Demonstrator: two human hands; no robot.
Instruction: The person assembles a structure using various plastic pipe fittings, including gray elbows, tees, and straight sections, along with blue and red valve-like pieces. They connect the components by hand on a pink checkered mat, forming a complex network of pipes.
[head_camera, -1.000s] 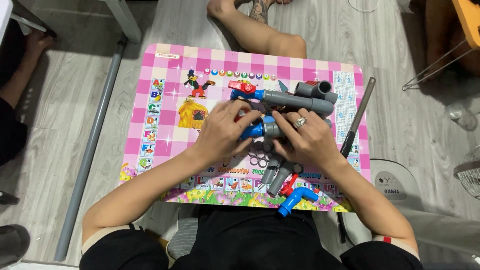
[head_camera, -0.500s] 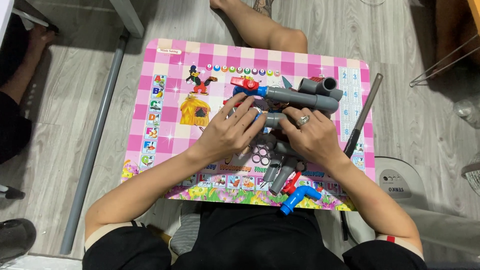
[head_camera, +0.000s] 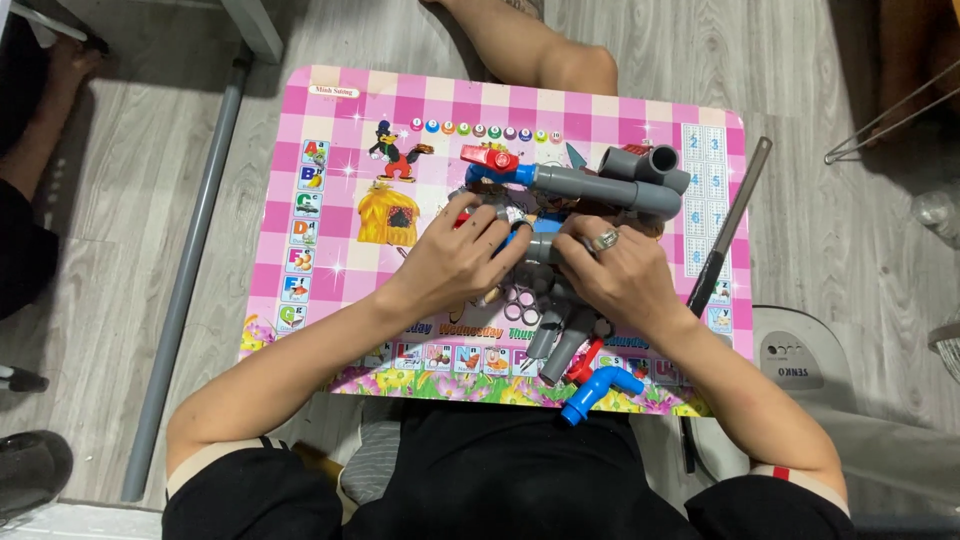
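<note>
My left hand (head_camera: 455, 262) and my right hand (head_camera: 615, 275) meet over the middle of a small pink checked table (head_camera: 340, 110). Both grip a short grey pipe piece with a blue fitting (head_camera: 537, 246) between them. I wear a ring on the right hand. Just beyond my fingers lies a long grey pipe assembly (head_camera: 600, 187) with a blue joint and a red valve handle (head_camera: 490, 157). Under my right wrist lie more grey pipe pieces (head_camera: 560, 340), a red part and a blue elbow fitting (head_camera: 600, 390) at the table's near edge.
A dark rod (head_camera: 728, 228) lies along the table's right edge. Another person's leg (head_camera: 540, 55) is at the far side and a foot at the far left. A grey metal bar (head_camera: 190, 270) runs down the floor on the left. A white appliance (head_camera: 800, 360) stands at the right.
My hands have drawn closer together around the short pipe piece, with the left fingers curled over it. The view has shifted slightly; the long pipe assembly has stayed in place.
</note>
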